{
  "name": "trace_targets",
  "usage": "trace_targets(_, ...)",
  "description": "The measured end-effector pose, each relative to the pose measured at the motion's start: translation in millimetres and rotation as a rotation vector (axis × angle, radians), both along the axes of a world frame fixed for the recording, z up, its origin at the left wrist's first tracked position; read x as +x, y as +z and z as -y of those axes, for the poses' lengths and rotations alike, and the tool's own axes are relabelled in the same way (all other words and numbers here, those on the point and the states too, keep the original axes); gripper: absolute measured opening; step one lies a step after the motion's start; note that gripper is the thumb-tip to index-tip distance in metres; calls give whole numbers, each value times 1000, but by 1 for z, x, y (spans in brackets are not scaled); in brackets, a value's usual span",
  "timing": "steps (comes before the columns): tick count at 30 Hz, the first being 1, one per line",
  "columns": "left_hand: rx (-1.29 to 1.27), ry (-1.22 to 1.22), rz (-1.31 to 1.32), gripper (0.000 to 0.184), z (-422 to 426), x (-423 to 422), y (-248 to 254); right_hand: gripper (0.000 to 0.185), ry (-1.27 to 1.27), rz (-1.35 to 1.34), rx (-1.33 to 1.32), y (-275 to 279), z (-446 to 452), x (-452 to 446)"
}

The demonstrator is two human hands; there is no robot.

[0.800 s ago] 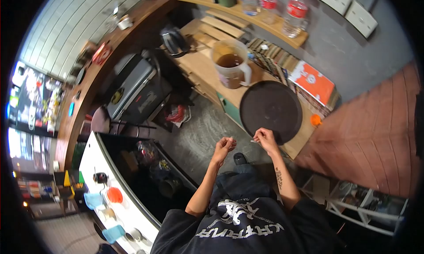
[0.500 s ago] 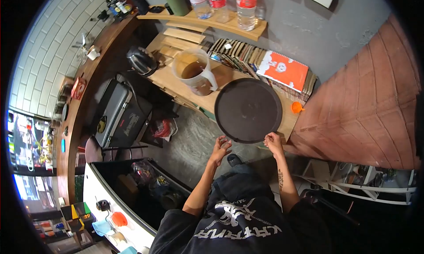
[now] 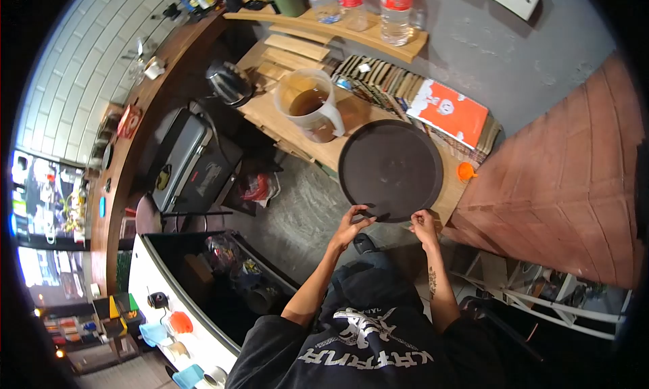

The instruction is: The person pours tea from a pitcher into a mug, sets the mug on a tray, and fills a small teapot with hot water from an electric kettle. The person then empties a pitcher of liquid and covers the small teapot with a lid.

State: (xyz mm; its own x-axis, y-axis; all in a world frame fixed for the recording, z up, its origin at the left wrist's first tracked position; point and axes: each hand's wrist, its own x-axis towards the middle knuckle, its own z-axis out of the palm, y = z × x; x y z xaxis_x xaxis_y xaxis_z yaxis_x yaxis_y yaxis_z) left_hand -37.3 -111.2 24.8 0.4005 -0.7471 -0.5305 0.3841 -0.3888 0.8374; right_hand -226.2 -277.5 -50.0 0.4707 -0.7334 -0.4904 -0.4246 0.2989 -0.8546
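Observation:
A round dark brown serving tray (image 3: 391,171) lies flat on the wooden tabletop. At its near rim, on the left, is my left hand (image 3: 350,228), thumb and fingers apart and slightly curved; whether it touches the rim I cannot tell. My right hand (image 3: 424,228) is by the near right rim with fingers curled together in a pinch, and what they hold, if anything, is too small to make out. Left of the tray stands a translucent plastic pitcher (image 3: 323,127) of brown liquid, its handle towards the tray. An orange funnel-like piece (image 3: 466,171) sits to the right.
Behind the tray, an orange-and-white notebook (image 3: 451,112) rests on a row of books (image 3: 382,78). A wall shelf (image 3: 365,34) holds water bottles (image 3: 395,17). A black kettle (image 3: 228,83) stands left of the pitcher. A brick-like column (image 3: 554,179) rises at right, an open-topped bin (image 3: 203,287) lower left.
My left hand has come closer to the tray's near rim. My right hand stays pinched near the rim. The whole view has shifted slightly, with the tray appearing further right.

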Motion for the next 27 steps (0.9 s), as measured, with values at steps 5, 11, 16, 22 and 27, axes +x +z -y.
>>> trace_targets(5, 72, 87, 69, 46, -9, 2, 6, 9, 256, -62, -146, 2, -1, 17)
trace_targets(11, -133, 310, 46, 41, -76, 16, 24, 9, 640, 133, -60, 70, -63, 125)
trace_targets(16, -120, 741, 92, 38, -190, 17, 42, 11, 1029, 242, 38, 86, -158, 210)
trace_targets(22, -118, 1388, 227, 33, -336, -41, 66, 11, 1512, 323, 62, 116, -306, 246)
trace_targets(27, -144, 1846, 371, 31, -428, -106, 65, 11, 1828, 358, 75, 124, -423, 228)
